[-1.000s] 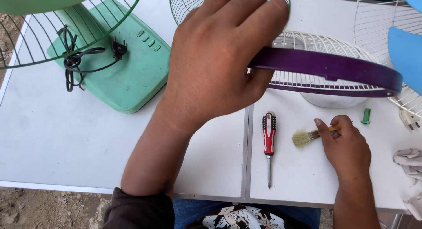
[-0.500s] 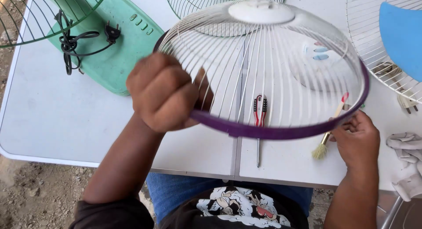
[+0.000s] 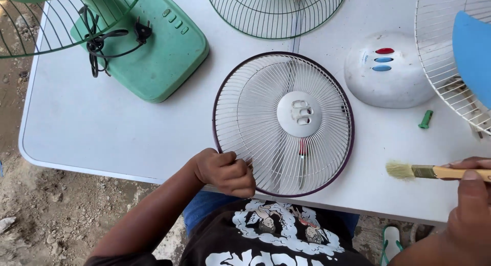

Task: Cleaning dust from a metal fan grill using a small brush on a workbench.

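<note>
A round white wire fan guard (image 3: 283, 124) with a purple rim lies flat on the white table (image 3: 102, 138), its near edge at the table's front. My left hand (image 3: 225, 172) grips the guard's near-left rim. A red-handled screwdriver (image 3: 302, 158) lies under the guard and shows through the wires. My right hand (image 3: 473, 187), at the right edge, holds a wooden-handled paintbrush (image 3: 427, 171) with its bristles pointing left, just above the table and apart from the guard.
A green fan base (image 3: 158, 51) with a coiled black cord (image 3: 102, 41) and a green guard (image 3: 51, 26) sit at the back left. Another green guard (image 3: 276, 13) lies behind. A white fan base (image 3: 386, 72), a small green plug (image 3: 425, 119) and a blue-bladed fan (image 3: 468, 56) stand right.
The guard, held raised and tilted over the table by my left hand, now lies flat over the screwdriver. My right hand with the brush has moved out to the right.
</note>
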